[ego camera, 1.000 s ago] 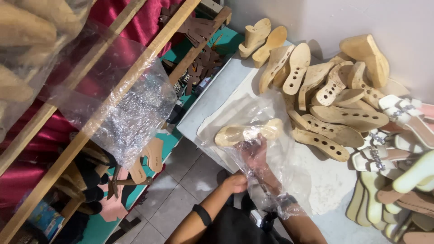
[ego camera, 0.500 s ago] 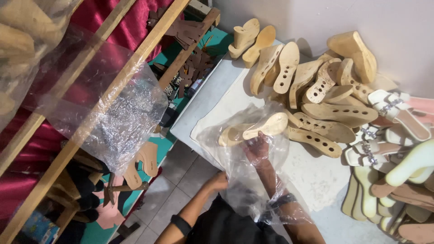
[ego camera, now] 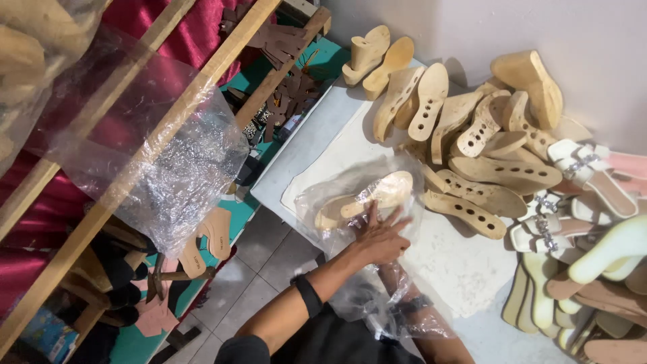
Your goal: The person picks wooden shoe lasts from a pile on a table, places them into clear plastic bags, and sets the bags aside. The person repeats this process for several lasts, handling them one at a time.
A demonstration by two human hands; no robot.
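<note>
A clear plastic bag (ego camera: 337, 192) lies on the white table (ego camera: 317, 135) with a pair of pale wooden-looking shoe soles (ego camera: 384, 192) inside it. My left hand (ego camera: 381, 236), with a black band on its wrist, rests flat on top of the bag, its fingers spread just below the soles. My right forearm (ego camera: 397, 286), which wears a watch, reaches into the bag from below. The left hand and crumpled plastic hide my right hand, so its grip does not show.
Several tan soles with holes (ego camera: 472, 135) are piled at the back right of the table, beside white strapped sandals (ego camera: 579, 168). On the left, a wooden rack (ego camera: 135, 168) holds draped clear plastic (ego camera: 175, 162) and leather cut-outs. Below is tiled floor (ego camera: 263, 256).
My left hand has moved from the bag's mouth up onto the bag, beside the soles. The bagged soles have settled lower onto the table.
</note>
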